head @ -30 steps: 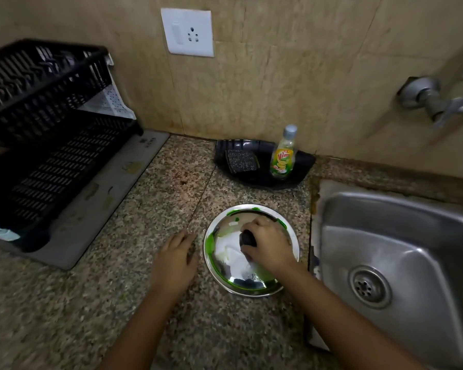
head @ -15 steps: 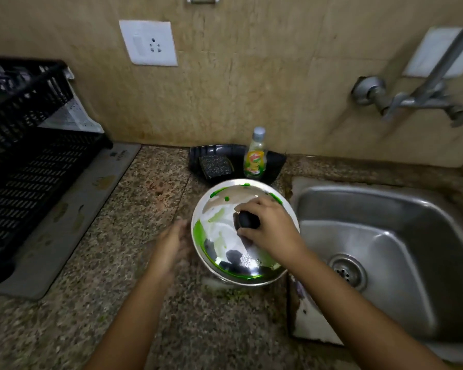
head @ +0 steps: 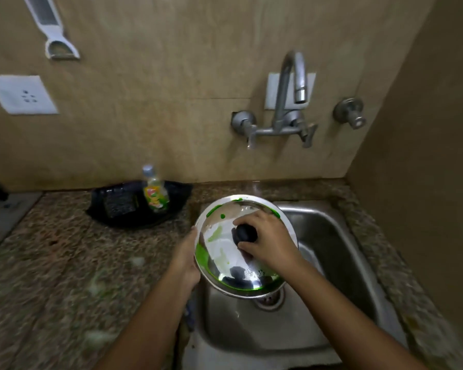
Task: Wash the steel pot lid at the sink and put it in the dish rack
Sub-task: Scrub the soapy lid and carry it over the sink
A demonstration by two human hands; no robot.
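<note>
Hanging over the left part of the sink (head: 332, 263), the steel pot lid (head: 225, 252) is held in the air, top side up and tilted, its lower edge above the drain (head: 269, 301). Green smears mark its rim and part of its shiny surface. The right hand (head: 271, 241) grips the black knob (head: 245, 234) at the lid's centre, fingers curled and clamped around it. The left hand (head: 187, 259) lies against the lid's left edge, fingers together and touching the rim; how far they wrap beneath it cannot be told, as the lid hides them. The granite counter (head: 64, 263) runs to the left of the sink, blurred in this view, with pale specks on it. At the back of the counter, near the wall, sits a black tray (head: 177, 206) carrying a dark scrub pad (head: 119, 204) and a dish soap bottle (head: 155, 194) standing upright just beside it. The tap (head: 289, 94) is mounted on the tiled wall above the sink, and no water is visible at its spout. A wall socket (head: 22, 94) and a white hanging utensil (head: 54, 30) show at the upper left.
</note>
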